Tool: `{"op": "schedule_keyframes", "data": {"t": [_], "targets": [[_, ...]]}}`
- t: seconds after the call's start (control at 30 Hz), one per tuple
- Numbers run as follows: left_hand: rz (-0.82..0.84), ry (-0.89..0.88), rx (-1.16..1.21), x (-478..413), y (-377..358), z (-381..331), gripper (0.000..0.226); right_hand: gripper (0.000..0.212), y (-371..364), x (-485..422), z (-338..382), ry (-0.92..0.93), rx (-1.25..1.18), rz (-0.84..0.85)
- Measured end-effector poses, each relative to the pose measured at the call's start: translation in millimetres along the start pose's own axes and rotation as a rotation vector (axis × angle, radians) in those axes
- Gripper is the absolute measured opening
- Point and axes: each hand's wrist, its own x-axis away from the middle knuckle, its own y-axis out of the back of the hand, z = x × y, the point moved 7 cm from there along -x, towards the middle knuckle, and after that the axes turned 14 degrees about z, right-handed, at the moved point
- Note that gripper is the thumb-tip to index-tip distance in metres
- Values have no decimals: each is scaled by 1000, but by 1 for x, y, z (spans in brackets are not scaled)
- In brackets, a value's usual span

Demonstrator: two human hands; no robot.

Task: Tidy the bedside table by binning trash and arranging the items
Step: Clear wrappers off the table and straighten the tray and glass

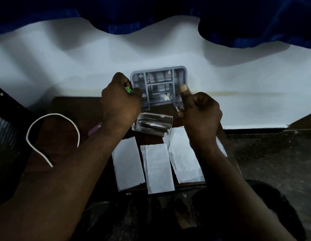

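Note:
A grey-blue plastic organiser tray (pixel 159 80) with several compartments is held tilted above the back of the dark wooden bedside table (pixel 73 108). My left hand (pixel 120 103) grips its left edge and also holds a small green item (pixel 128 89). My right hand (pixel 199 112) pinches the tray's right edge, thumb on the rim. A small crumpled white scrap (pixel 165 97) lies in one compartment. Below the tray, a clear glass (pixel 153 123) lies on its side on the table.
Three white paper pieces lie at the table's front: the left one (pixel 127 164), the middle one (pixel 160 168) and the right one (pixel 184 157). A white cable (pixel 52 115) loops at the left. A purple item (pixel 94 130) shows under my left wrist. White wall and blue cloth stand behind.

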Motion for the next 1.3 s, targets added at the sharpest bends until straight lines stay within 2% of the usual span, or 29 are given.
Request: {"op": "schedule_keyframes", "data": {"t": [0.03, 0.07, 0.13, 0.23, 0.3, 0.47, 0.67, 0.77, 0.83, 0.93, 1.0, 1.07, 1.2, 1.3], "targets": [[-1, 1, -1, 0, 0, 0, 19, 56, -2, 0, 0, 3, -14, 17], [-2, 6, -7, 0, 0, -1, 18, 45, -4, 0, -1, 11, -38, 42], [-4, 15, -25, 0, 1, -2, 18, 14, -8, -1, 2, 49, 0, 104], [7, -7, -29, 1, 1, -4, 21, 48, -17, 0, 11, 120, 180, 212], [20, -52, -32, 3, 1, -8, 23, 59, -26, 5, 15, 148, 299, 303], [79, -168, -88, 11, -6, -24, 23, 49, -32, 2, -1, 4, 263, 384], [130, -195, -103, 15, -10, -28, 18, 42, -35, -1, -14, -88, 227, 441], [132, -190, -93, 17, -9, -28, 18, 39, -36, 0, -18, -160, 119, 497], [116, -197, -91, 19, -8, -29, 17, 43, -37, 0, -17, -174, 62, 543], [105, -201, -97, 18, -8, -29, 18, 33, -39, -1, -18, -161, 40, 572], [95, -195, -106, 18, -8, -28, 16, 33, -39, -3, -18, -143, 117, 566], [67, -176, -115, 17, -7, -26, 15, 38, -39, -4, -12, -75, 320, 523], [-24, -114, -113, 14, 0, -19, 13, 59, -40, 10, 12, 126, 585, 394], [-44, -103, -120, 13, 1, -19, 19, 49, -42, 19, 23, 185, 731, 350]]}}
